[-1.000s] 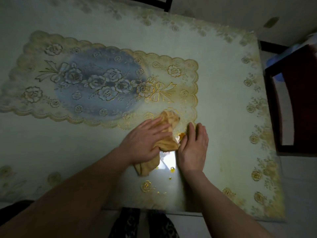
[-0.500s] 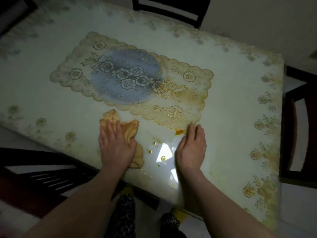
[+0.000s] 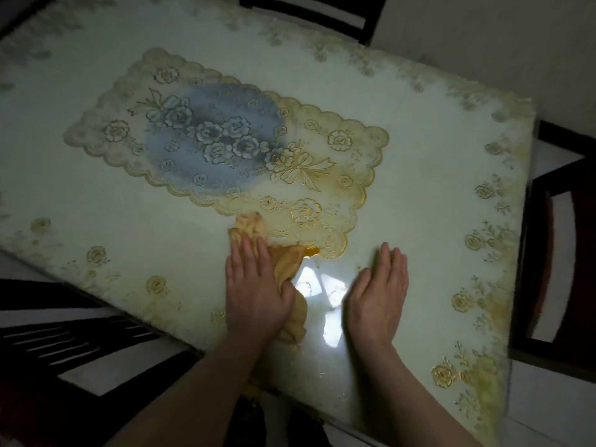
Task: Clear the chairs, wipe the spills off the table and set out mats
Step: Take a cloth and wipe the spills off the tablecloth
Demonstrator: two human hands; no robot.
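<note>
My left hand [image 3: 254, 285] presses flat on a crumpled orange-yellow cloth [image 3: 283, 262] near the table's front edge. The cloth pokes out above my fingers and beside my wrist. My right hand [image 3: 379, 295] lies flat on the bare table [image 3: 435, 188], fingers together, a short way right of the cloth and apart from it. An orange spill [image 3: 312, 251] sits at the lace mat's lower corner, just right of the cloth. Small yellow specks [image 3: 357, 268] remain near my right thumb. The lace mat [image 3: 225, 146], gold-edged with a blue floral centre, lies in the table's middle.
A dark chair [image 3: 309, 17] stands at the far side. Another dark chair [image 3: 554, 253] with a red seat is at the right edge, and a third [image 3: 71, 359] sits at the near left. A bright light reflection [image 3: 322, 291] glares between my hands.
My left hand swept the cloth left, then came back right toward the spill. The droplets between my hands are mostly gone. My right hand stays flat on the table.
</note>
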